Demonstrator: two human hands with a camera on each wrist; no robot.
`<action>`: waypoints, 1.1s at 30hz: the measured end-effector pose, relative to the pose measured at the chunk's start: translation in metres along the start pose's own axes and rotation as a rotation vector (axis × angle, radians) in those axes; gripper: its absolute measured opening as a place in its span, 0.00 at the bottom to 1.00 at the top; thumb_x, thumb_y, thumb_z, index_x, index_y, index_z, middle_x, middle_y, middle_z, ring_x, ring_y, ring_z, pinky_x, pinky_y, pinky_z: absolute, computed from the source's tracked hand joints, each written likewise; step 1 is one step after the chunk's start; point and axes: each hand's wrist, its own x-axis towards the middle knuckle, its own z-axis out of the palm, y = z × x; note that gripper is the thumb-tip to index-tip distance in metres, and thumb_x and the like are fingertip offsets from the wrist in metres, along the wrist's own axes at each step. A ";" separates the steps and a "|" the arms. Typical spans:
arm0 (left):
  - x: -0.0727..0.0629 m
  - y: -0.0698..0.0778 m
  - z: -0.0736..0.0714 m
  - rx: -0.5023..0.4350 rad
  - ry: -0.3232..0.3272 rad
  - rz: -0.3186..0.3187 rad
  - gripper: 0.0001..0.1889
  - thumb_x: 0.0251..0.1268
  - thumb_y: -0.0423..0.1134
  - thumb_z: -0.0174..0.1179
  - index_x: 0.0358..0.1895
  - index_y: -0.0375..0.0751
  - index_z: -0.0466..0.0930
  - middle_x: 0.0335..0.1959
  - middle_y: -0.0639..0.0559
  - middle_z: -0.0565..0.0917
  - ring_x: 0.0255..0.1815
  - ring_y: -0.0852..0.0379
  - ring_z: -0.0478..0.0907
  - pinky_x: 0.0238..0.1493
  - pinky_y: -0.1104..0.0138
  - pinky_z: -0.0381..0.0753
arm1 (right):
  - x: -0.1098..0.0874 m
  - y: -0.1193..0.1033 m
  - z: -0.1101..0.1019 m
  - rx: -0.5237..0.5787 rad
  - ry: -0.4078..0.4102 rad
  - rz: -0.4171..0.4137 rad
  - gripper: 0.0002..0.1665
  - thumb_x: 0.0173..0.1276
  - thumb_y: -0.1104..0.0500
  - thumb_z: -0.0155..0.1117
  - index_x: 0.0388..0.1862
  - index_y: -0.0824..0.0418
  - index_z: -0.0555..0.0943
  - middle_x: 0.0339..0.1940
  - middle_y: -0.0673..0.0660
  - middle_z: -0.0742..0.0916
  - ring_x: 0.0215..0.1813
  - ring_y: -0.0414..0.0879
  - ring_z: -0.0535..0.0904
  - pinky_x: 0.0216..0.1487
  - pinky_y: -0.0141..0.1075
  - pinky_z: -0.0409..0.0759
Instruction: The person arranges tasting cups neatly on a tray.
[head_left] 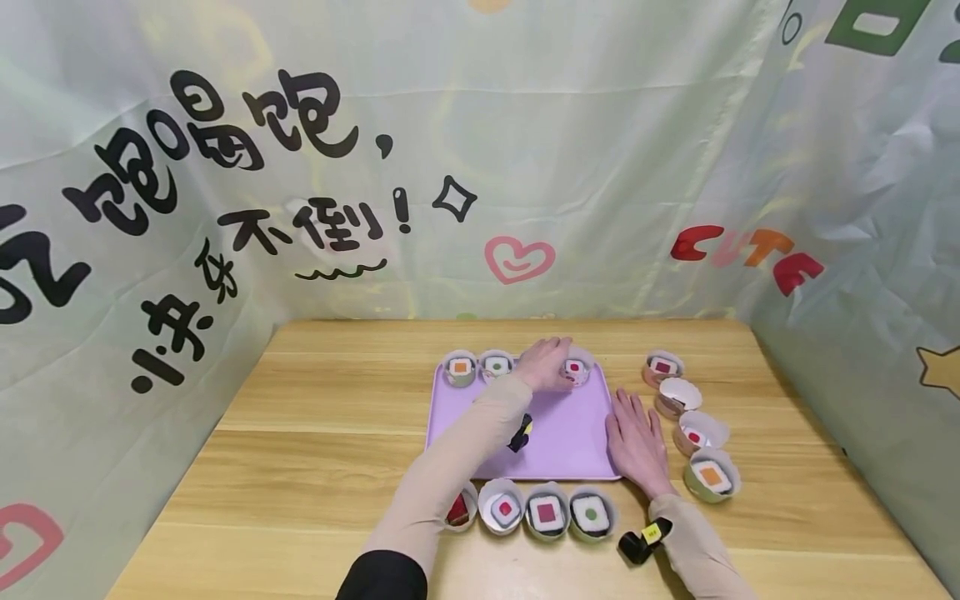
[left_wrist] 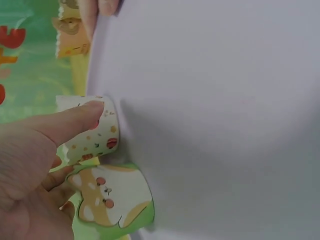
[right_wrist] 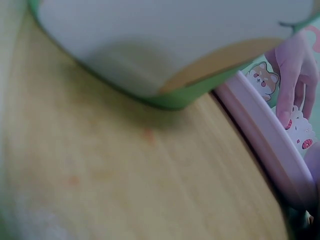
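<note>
My left hand [head_left: 546, 364] reaches over the purple tray [head_left: 558, 433] to its far side. It grips a small paper cup [head_left: 576, 371] with a scalloped rim and a white-and-red piece inside. In the left wrist view, the thumb lies on the printed side of this cup [left_wrist: 92, 132], beside a green cup with a dog face [left_wrist: 117, 197]. Two more cups, one with an orange-centred piece [head_left: 460, 367] and one with a green-centred piece [head_left: 496, 365], stand at the tray's far left. My right hand [head_left: 637, 442] lies flat at the tray's right edge, fingers straight.
Several filled paper cups stand in a row before the tray, among them a green-centred one [head_left: 592, 512]. More cups line up at the right, the nearest with an orange-centred piece [head_left: 711, 477]. A printed cloth backdrop [head_left: 600, 167] rises behind the wooden table [head_left: 300, 467].
</note>
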 end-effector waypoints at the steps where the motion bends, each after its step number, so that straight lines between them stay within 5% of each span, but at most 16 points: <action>1: -0.002 -0.001 -0.002 -0.028 -0.002 0.013 0.45 0.61 0.49 0.71 0.78 0.39 0.58 0.74 0.43 0.71 0.74 0.46 0.69 0.79 0.59 0.63 | 0.000 0.000 0.000 -0.001 0.004 -0.002 0.31 0.82 0.55 0.35 0.78 0.69 0.60 0.81 0.71 0.60 0.82 0.69 0.48 0.80 0.65 0.39; 5: -0.009 -0.008 -0.008 -0.108 0.003 0.058 0.46 0.63 0.48 0.70 0.78 0.35 0.56 0.76 0.40 0.68 0.78 0.46 0.64 0.84 0.57 0.53 | 0.000 -0.001 0.000 0.000 0.008 -0.003 0.31 0.82 0.56 0.35 0.78 0.69 0.60 0.80 0.71 0.60 0.82 0.69 0.48 0.80 0.65 0.38; 10: -0.020 -0.016 -0.015 -0.170 0.022 0.093 0.45 0.63 0.49 0.69 0.78 0.34 0.57 0.76 0.40 0.68 0.79 0.46 0.64 0.84 0.55 0.52 | 0.000 -0.001 -0.001 -0.004 0.001 -0.001 0.32 0.82 0.55 0.34 0.78 0.70 0.59 0.81 0.71 0.59 0.82 0.70 0.48 0.80 0.65 0.38; 33: -0.090 -0.060 -0.028 -0.380 0.116 0.068 0.43 0.66 0.51 0.66 0.78 0.36 0.57 0.80 0.39 0.61 0.83 0.42 0.52 0.84 0.49 0.44 | 0.001 0.001 0.000 0.011 -0.019 0.004 0.32 0.82 0.55 0.32 0.79 0.70 0.57 0.81 0.71 0.58 0.83 0.69 0.45 0.80 0.65 0.35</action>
